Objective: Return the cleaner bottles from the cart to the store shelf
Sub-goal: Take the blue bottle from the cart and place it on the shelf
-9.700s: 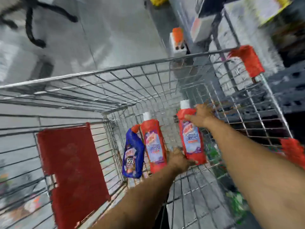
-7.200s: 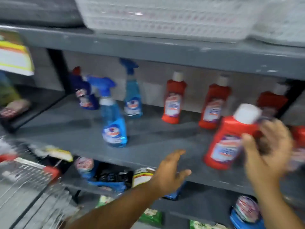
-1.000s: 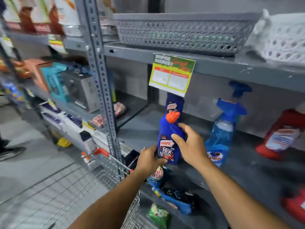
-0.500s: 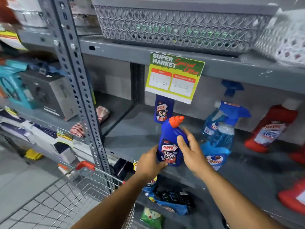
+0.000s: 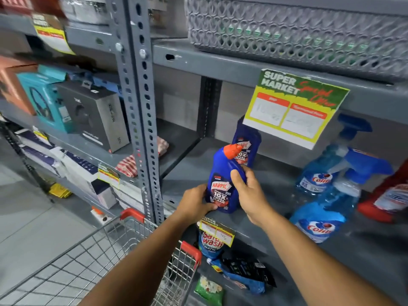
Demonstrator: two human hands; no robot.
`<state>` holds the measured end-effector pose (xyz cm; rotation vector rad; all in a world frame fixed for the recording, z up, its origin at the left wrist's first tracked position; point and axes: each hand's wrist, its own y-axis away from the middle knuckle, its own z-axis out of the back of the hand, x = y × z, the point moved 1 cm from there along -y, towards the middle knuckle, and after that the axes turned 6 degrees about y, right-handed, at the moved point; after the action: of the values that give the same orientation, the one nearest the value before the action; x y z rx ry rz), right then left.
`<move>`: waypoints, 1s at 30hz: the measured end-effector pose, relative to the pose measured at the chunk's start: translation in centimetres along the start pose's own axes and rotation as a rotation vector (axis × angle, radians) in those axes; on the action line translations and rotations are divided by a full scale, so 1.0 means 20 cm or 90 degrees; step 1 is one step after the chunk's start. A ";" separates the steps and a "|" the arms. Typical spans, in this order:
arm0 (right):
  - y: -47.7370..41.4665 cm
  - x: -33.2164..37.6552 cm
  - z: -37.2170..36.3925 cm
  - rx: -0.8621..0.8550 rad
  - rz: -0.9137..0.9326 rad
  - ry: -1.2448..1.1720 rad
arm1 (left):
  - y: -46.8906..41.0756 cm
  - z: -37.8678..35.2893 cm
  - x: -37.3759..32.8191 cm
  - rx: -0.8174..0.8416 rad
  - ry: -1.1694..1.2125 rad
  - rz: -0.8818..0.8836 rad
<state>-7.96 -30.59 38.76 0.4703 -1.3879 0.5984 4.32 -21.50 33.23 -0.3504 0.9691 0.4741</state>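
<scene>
**Harpic bottle held at shelf front, both hands on it**

Harpic toilet cleaner bottle (image 5: 223, 186): blue body, orange angled cap, label facing the camera. Upright with a slight tilt, base at or just above the front part of the grey store shelf (image 5: 276, 186); contact with the shelf cannot be told.

Left hand (image 5: 194, 203): fingers wrapped around the lower left of the bottle, near the base, closed on it.

Right hand (image 5: 249, 193): fingers curled around the right side and back of the bottle, thumb (image 5: 237, 180) pressed on the front beside the label. Closed on the bottle too.

Second Harpic bottle (image 5: 247, 144): stands upright further back on the same shelf, just behind the held one, its top hidden by the special-offer price sign (image 5: 295, 107) that hangs from the shelf edge above.

Right of the hands on the same shelf: two blue Colin spray bottles (image 5: 324, 208), one behind the other, the front one near the shelf edge. Beyond them, part of a red cleaner bottle (image 5: 388, 195) at the frame's right side.

Grey lattice basket (image 5: 287, 32) sits on the shelf above.

Shopping cart (image 5: 123, 250): wire basket with red corner pieces, below the left forearm, close against the perforated grey shelf upright (image 5: 141, 111). Its contents are not in view.

Lower shelf: Safewash pouch (image 5: 209, 241) and other packets, partly hidden.
</scene>
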 end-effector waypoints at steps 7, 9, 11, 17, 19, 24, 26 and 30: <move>0.01 0.00 -0.01 0.016 0.006 -0.011 | -0.01 0.00 0.04 -0.001 0.003 -0.013; 0.04 0.01 -0.01 0.027 0.008 -0.008 | 0.01 0.00 0.03 -0.006 -0.009 -0.019; 0.08 0.00 0.01 0.026 0.003 -0.009 | 0.05 -0.02 0.03 -0.011 0.010 -0.011; 0.60 -0.17 0.41 -0.115 -0.019 0.116 | 0.40 -0.19 -0.06 -0.320 0.065 -0.054; 0.74 -0.25 0.60 -0.287 -0.055 0.150 | 0.49 -0.33 -0.12 -0.258 0.092 -0.204; 0.66 -0.36 0.94 -0.364 -0.052 0.202 | 0.33 -0.65 -0.36 0.134 0.147 -0.129; 0.57 -0.39 0.95 -0.264 -0.109 0.244 | 0.25 -0.74 -0.45 0.214 0.194 -0.078; 0.57 -0.42 0.84 -0.187 -0.147 0.270 | 0.20 -0.81 -0.52 0.278 0.232 -0.108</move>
<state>-28.72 -33.44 32.31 0.2429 -0.9772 0.2767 -14.03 -28.38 33.29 -0.1205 1.3504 0.0332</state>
